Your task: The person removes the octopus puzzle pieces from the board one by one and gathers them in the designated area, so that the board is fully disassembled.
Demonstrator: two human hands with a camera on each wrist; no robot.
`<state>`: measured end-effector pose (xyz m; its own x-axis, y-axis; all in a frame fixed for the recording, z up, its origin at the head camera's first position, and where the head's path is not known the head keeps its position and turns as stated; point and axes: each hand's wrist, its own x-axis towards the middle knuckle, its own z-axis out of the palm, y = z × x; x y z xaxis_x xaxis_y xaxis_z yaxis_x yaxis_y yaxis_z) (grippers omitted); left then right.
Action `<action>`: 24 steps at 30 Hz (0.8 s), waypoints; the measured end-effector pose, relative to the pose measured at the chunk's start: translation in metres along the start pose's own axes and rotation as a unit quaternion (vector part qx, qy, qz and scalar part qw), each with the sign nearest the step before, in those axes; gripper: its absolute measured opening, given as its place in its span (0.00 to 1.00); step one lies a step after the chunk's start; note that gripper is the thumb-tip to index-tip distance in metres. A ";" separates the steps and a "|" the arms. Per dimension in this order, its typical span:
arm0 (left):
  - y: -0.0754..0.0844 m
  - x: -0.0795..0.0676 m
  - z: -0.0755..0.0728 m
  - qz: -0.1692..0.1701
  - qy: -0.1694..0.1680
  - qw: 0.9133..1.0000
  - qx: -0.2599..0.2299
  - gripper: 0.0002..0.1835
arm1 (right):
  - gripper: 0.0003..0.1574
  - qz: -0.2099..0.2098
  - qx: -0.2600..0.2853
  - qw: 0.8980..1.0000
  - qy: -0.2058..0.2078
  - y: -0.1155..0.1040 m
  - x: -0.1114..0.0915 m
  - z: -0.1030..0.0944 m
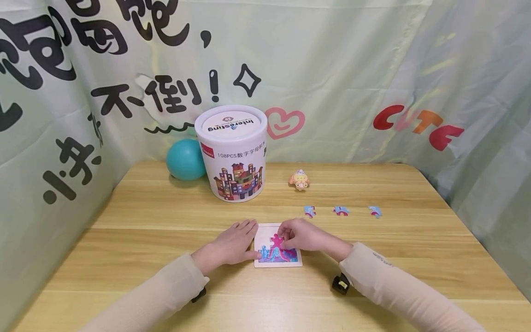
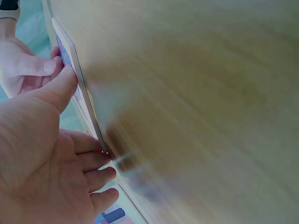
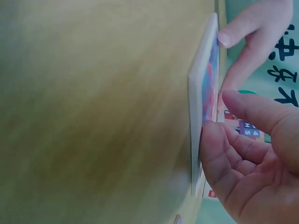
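Observation:
A small jigsaw puzzle board [image 1: 266, 228] with a pale frame lies on the table, blue and pink pieces filling its lower part. A pink puzzle piece [image 1: 275, 240] stands out above them. My left hand [image 1: 234, 242] rests along the board's left edge, fingers stretched forward and thumb on the blue pieces. Over the board's upper right is my right hand [image 1: 300, 236], its bent fingers touching the board beside the pink piece. In the right wrist view, a gap shows between the right thumb [image 3: 243, 105] and index finger [image 3: 212, 144].
Three loose puzzle pieces, a left one [image 1: 309, 211], a middle one [image 1: 341, 210] and a right one [image 1: 375, 211], lie in a row beyond the board. Behind stand a white bucket [image 1: 232, 157], a teal ball [image 1: 185, 160] and a small doll figure [image 1: 299, 180]. A printed curtain [image 1: 332, 69] hangs behind the table.

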<state>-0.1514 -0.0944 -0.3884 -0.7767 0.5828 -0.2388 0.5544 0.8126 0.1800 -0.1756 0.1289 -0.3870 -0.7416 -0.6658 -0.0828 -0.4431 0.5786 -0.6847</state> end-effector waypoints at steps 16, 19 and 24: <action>-0.001 0.000 0.000 0.003 0.000 1.000 -0.005 0.43 | 0.15 0.013 -0.057 0.998 0.019 -0.005 0.003 0.008; -0.001 -0.001 0.000 0.005 0.001 1.000 -0.006 0.43 | 0.15 0.010 -0.048 0.998 0.026 -0.004 0.002 0.008; -0.001 0.000 0.000 0.007 0.001 1.000 -0.002 0.43 | 0.11 0.009 -0.012 0.999 0.038 0.000 0.002 0.008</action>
<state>-0.1516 -0.0952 -0.3885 -0.7691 0.5946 -0.2342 0.5643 0.8039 0.1877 -0.1728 0.1234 -0.3931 -0.7854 -0.6178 -0.0390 -0.4403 0.6018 -0.6663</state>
